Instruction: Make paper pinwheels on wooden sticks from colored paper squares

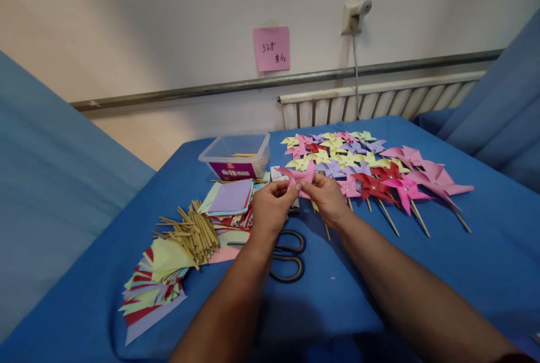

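A pink paper pinwheel [302,176] is held up between my two hands above the table. My left hand [274,202] pinches its lower left side with thumb and fingers. Opposite it, my right hand [327,198] grips the right side, and both thumbs meet near the pinwheel's centre. Whether a stick is joined to it I cannot tell. Below my hands lie black-handled scissors [291,250], their blades partly hidden by my left forearm. To the right, several finished pinwheels [373,186] in pink, red, yellow and purple lie on their sticks.
Left of my hands are a stack of coloured paper squares [230,197], a pile of thin wooden sticks [196,236] and a fan of paper sheets [156,278]. A clear plastic box [236,155] stands behind them on the blue tablecloth [333,312]. Blue curtains [54,183] flank the table.
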Demonstrator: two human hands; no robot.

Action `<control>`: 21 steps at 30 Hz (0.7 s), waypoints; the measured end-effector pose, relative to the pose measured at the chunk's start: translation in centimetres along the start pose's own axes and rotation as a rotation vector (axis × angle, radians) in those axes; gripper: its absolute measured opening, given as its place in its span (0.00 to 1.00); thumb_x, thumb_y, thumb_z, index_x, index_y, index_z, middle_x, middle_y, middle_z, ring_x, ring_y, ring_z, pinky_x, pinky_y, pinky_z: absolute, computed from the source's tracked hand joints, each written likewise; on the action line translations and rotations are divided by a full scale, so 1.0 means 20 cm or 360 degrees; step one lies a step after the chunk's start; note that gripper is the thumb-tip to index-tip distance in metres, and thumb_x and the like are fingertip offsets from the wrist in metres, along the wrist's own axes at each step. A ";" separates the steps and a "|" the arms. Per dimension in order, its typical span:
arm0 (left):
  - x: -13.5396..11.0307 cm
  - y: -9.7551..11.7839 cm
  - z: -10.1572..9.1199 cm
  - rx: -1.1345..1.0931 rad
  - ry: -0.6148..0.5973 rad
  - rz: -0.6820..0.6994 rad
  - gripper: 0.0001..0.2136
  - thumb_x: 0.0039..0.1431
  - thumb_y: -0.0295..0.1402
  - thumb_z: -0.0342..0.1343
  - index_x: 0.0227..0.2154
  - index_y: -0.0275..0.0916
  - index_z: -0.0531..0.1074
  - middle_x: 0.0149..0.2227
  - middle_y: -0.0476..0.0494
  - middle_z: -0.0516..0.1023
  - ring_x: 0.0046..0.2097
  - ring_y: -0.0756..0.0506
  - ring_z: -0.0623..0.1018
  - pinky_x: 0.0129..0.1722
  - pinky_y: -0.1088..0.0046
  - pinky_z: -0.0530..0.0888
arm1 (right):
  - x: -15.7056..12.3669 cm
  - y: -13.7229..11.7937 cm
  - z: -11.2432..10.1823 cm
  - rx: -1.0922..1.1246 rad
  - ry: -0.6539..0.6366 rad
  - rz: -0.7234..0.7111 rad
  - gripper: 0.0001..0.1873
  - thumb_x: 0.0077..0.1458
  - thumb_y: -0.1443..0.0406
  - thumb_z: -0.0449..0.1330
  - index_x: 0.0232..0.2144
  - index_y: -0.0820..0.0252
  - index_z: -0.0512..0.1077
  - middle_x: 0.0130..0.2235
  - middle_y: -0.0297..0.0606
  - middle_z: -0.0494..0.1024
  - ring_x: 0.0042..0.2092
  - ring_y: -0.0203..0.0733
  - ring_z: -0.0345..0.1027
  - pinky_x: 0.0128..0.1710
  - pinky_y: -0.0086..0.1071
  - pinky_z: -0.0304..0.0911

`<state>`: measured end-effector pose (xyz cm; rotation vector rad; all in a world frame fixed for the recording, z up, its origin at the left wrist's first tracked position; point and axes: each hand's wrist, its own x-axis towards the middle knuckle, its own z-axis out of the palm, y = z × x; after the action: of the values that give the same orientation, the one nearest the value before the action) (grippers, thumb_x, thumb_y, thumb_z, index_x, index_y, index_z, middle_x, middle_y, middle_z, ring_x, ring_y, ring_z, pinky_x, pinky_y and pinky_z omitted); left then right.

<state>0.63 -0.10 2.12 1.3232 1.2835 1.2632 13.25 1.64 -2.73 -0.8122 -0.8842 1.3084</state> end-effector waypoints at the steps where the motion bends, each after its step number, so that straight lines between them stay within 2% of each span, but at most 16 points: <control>1: 0.00 0.00 0.00 0.0050 0.0015 0.0031 0.15 0.44 0.41 0.68 0.32 0.34 0.81 0.30 0.43 0.82 0.29 0.48 0.76 0.28 0.75 0.69 | 0.00 0.00 0.00 -0.0002 0.0002 -0.0014 0.15 0.40 0.56 0.72 0.30 0.56 0.77 0.27 0.31 0.77 0.32 0.39 0.69 0.36 0.33 0.63; 10: -0.04 0.01 0.00 0.0503 0.0116 0.0235 0.12 0.52 0.41 0.62 0.34 0.38 0.81 0.29 0.44 0.82 0.31 0.45 0.78 0.33 0.72 0.69 | -0.02 -0.01 0.04 0.0042 0.0073 -0.0048 0.16 0.39 0.56 0.72 0.29 0.57 0.77 0.28 0.32 0.79 0.32 0.39 0.69 0.36 0.34 0.64; 17: -0.05 0.00 -0.01 0.0459 0.0210 0.0304 0.08 0.48 0.37 0.65 0.33 0.43 0.82 0.29 0.45 0.81 0.33 0.44 0.77 0.34 0.73 0.67 | -0.01 0.01 0.04 0.0085 0.0042 -0.0068 0.13 0.42 0.57 0.71 0.30 0.56 0.77 0.29 0.32 0.79 0.33 0.39 0.70 0.38 0.34 0.64; 21: -0.05 0.00 0.00 0.0359 0.0130 0.0305 0.12 0.48 0.36 0.66 0.37 0.44 0.82 0.35 0.44 0.83 0.37 0.43 0.78 0.38 0.72 0.69 | -0.01 0.01 0.03 0.0182 0.0030 -0.0051 0.12 0.43 0.59 0.71 0.31 0.57 0.78 0.30 0.32 0.80 0.33 0.38 0.70 0.39 0.34 0.64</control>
<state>0.67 -1.03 2.05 1.6002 1.4157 1.3453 12.49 1.51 -2.69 -0.7173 -0.7970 1.3093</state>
